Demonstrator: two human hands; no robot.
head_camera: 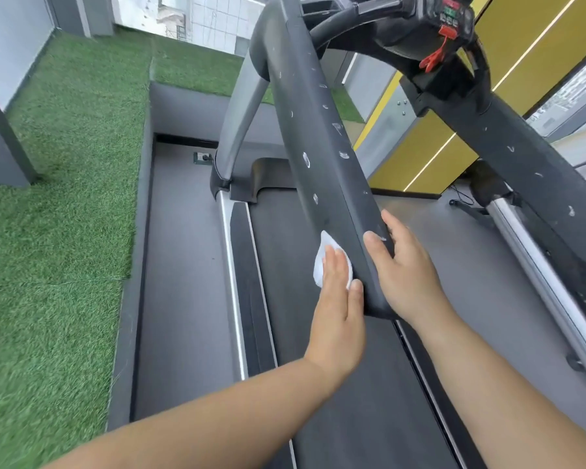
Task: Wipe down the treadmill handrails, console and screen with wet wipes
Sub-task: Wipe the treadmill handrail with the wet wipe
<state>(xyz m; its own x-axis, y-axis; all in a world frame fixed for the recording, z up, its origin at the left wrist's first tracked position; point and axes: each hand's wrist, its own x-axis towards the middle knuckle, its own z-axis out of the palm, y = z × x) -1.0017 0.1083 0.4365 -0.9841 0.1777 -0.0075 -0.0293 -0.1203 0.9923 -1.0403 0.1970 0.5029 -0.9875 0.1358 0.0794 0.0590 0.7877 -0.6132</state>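
**Both hands at the rail's end, long run up ahead**

Presses a white wipe against the left flank of the handrail with the left hand, fingers straight and close together, flat on the cloth, thumb tip on the rail's lower edge. Grips the same rail end from the other side with the right hand — thumb laid along the top face, the other fingers curled round the far edge and mostly hidden.

By the look of it: wiping this handrail, with most of the job undone. Runs lengthwise up and away from the fingers toward the console at the far top, so calls for a sliding stroke along that line, not across it. Shows pale smears and flecks dotted the whole way beyond the fingers. Falls to the left hand to travel, as the one carrying the wipe; probably leaves the right to steady the rail, or to lift clear once the top face needs the cloth.

Beyond and to the right of the fingers, well apart: a second handrail, flecked likewise. Hanging below the console, a red safety clip — worth not snagging later. Beneath the fingers, the dark belt; far off to their left, green turf. Nothing seen barring the way up the rail except the right thumb, just beside the wipe.
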